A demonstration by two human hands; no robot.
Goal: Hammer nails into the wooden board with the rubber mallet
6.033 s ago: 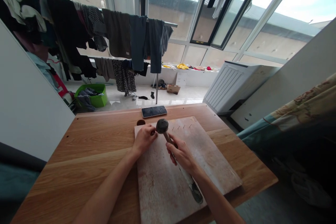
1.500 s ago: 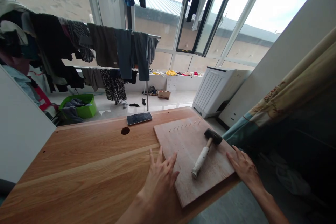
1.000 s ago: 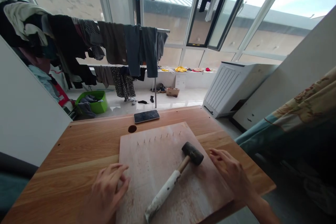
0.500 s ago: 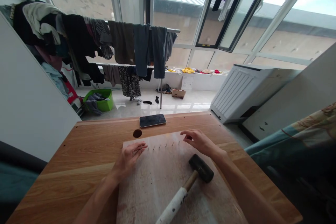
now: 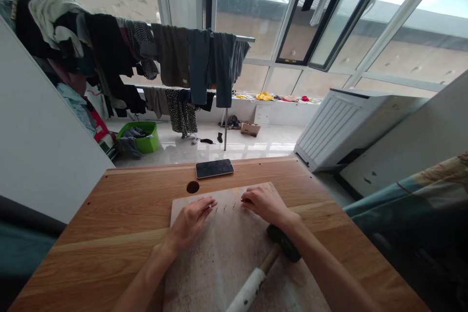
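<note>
A worn wooden board (image 5: 223, 253) lies on a wooden table (image 5: 120, 214). A row of small nails (image 5: 224, 207) stands near its far edge. My left hand (image 5: 192, 217) rests on the board with its fingertips pinched at the left end of the row. My right hand (image 5: 265, 202) is curled, fingertips pressed at the right end of the row. A hammer lies on the board under my right forearm, its black head (image 5: 285, 243) pointing right and its pale handle (image 5: 252, 287) running toward me. Neither hand touches the hammer.
A dark phone (image 5: 214, 168) lies at the table's far edge, beside a round hole (image 5: 192, 187) in the tabletop. Beyond the table are a rack of hanging clothes (image 5: 190, 63), a green basket (image 5: 141, 136) and a white appliance (image 5: 340, 122).
The hammer was put down on the board. The board was shifted back in front of me. Both hands moved up to the row of nails and closed on its two ends.
</note>
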